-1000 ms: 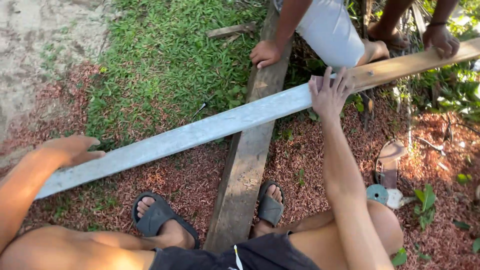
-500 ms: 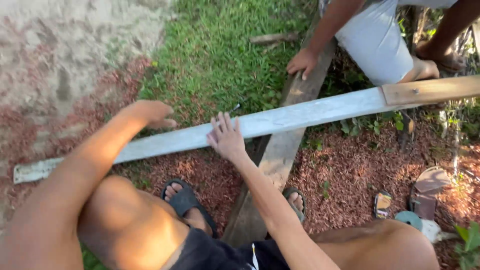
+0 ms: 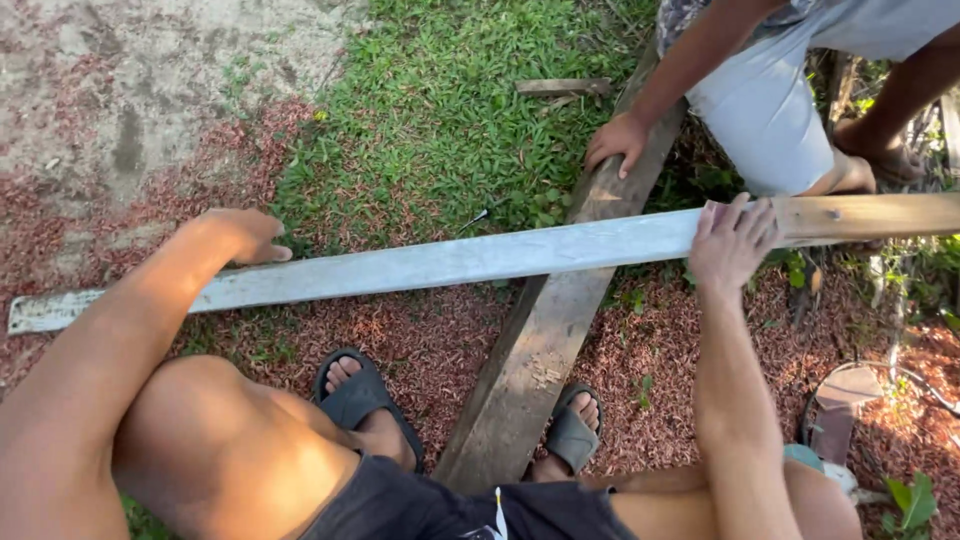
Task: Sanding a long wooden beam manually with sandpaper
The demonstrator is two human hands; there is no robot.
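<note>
The long plank (image 3: 450,262) runs left to right across the frame; my right hand (image 3: 735,240) lies flat on it, fingers spread, my left hand (image 3: 240,235) rests on it, fingers curled.

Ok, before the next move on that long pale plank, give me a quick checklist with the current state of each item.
1. Left hand on the pale plank: ok, it rests on the far edge near the left end.
2. Right hand on the plank: ok, flat on top with fingers spread.
3. Plank supported: ok, it lies across the dark beam.
4. Other person's hand off the plank: ok, it rests on the beam.
5. Feet away from the plank: ok, both sandals are nearer the wearer.
6. Plank fastened down: cannot tell.
</note>
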